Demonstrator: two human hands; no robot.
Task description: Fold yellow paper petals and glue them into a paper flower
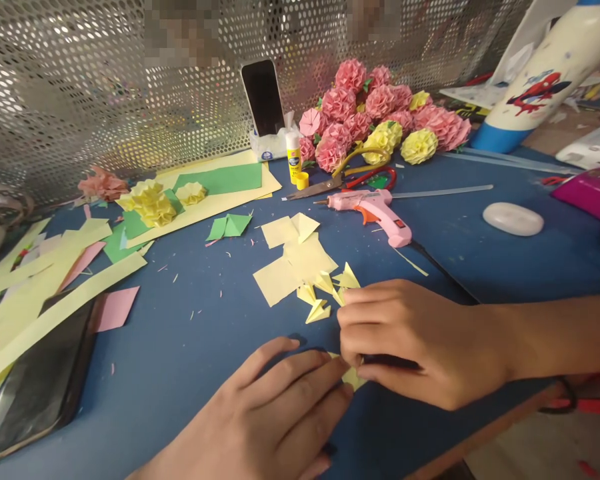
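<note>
A small piece of yellow paper point(353, 379) lies on the blue table near its front edge, mostly covered by my fingers. My left hand point(285, 407) rests flat over its left side, fingers stretched out and slightly apart. From the right, my right hand point(410, 340) has its fingers curled together and pressed on the same paper; the fingertips are partly hidden. Just beyond my right hand sit several folded yellow paper petals point(320, 311). Flat yellow paper squares point(275, 280) overlap behind them.
A pink glue gun point(375, 207) with its cord lies beyond my right hand, near scissors point(325, 187) and a glue stick point(293, 160). Pink and yellow paper flowers point(340, 107) are heaped at the back. Paper strips point(70, 293) cover a dark phone point(40, 387) at left.
</note>
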